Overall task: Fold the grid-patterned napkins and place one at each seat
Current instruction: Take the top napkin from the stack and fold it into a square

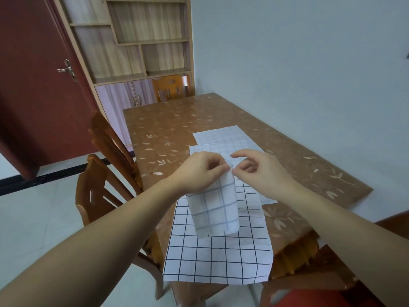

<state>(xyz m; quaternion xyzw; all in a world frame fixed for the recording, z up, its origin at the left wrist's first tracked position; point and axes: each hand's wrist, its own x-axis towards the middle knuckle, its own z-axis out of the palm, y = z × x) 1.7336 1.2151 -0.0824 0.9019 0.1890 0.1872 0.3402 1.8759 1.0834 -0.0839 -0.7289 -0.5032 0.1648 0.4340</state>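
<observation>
A white napkin with a dark grid (pixel 215 209) hangs folded in the air above the table, pinched at its top edge by my left hand (pixel 202 171). My right hand (pixel 256 166) touches the same top corner with thumb and fingertip. Under it a flat grid-patterned napkin (pixel 218 260) lies on the table's near end and overhangs the front edge. Two more flat napkins lie further out, one in the middle (pixel 250 151) and one behind it (pixel 223 135), both overlapping.
The brown table (pixel 168 127) with a leaf-print cover stands against the wall on the right. Two wooden chairs (pixel 104 180) stand along its left side, another chair (pixel 171 87) at the far end. A red seat (pixel 309 295) is at the near corner.
</observation>
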